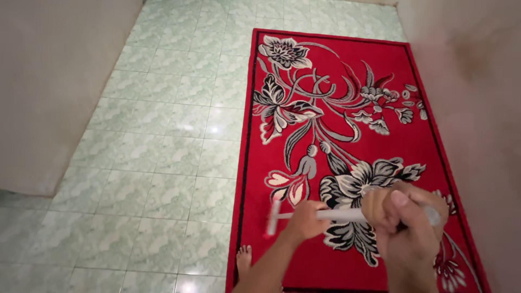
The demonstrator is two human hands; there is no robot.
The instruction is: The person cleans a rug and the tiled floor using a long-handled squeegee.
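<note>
Left hand (306,218): I grip the white handle (347,215).
Right hand (404,217): clenched round its upper end.
Head (272,218): over the red rug (347,141).
Risk: rug sliding on glossy tiles (163,163).

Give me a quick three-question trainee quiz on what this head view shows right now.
1. True or false: both hands grip the white handle of the sweeping tool.
2. Which hand is nearer the tool's head? A) left hand B) right hand
3. Fill in: the red floral rug lies on pale green ____.

Key: 1 true. 2 A. 3 floor tiles. A bare foot shows at the rug's near left edge.
</note>
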